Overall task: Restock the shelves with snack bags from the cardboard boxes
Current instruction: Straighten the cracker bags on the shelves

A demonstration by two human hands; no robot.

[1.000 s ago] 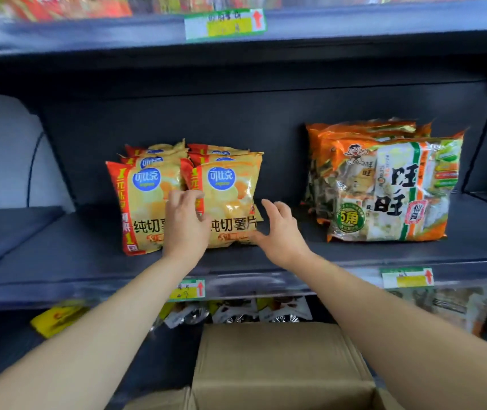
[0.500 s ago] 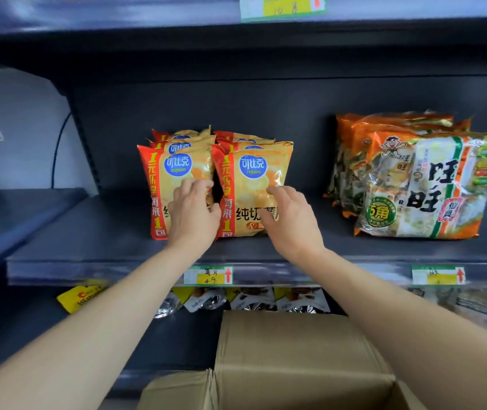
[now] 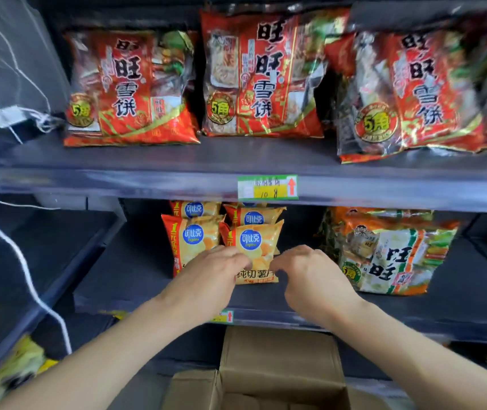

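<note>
- The left hand (image 3: 206,279) and the right hand (image 3: 310,273) reach in side by side, one at each lower side of the front chip bag (image 3: 255,247).
- The left hand's bent fingers (image 3: 236,258) lie over the front chip bag's lower left part. The right hand's curled fingertips (image 3: 276,263) meet its lower right edge.
- Motion blur smears both hands, so I cannot tell whether either one pinches the bag or only touches it.
- The front chip bag is yellow with a blue round logo and stands upright on the middle shelf (image 3: 135,279).
- A second chip bag (image 3: 193,241) stands touching the front chip bag's left side, partly hidden by the left hand.
- Two more chip bags (image 3: 254,216) stand behind the front chip bag, their tops showing above it.
- To the right of the front chip bag, with a gap between, an orange cracker pack (image 3: 390,255) stands on the same shelf.
- Above the front chip bag, a green and yellow price tag (image 3: 267,187) sits on the edge of the next shelf up.
- Higher still above it, three red cracker bags (image 3: 263,75) stand in a row.
- Below the front chip bag and nearer the camera, a cardboard box (image 3: 280,365) stands with a flap open.
- Well to the left of the front chip bag, a white cord (image 3: 8,241) hangs down.
</note>
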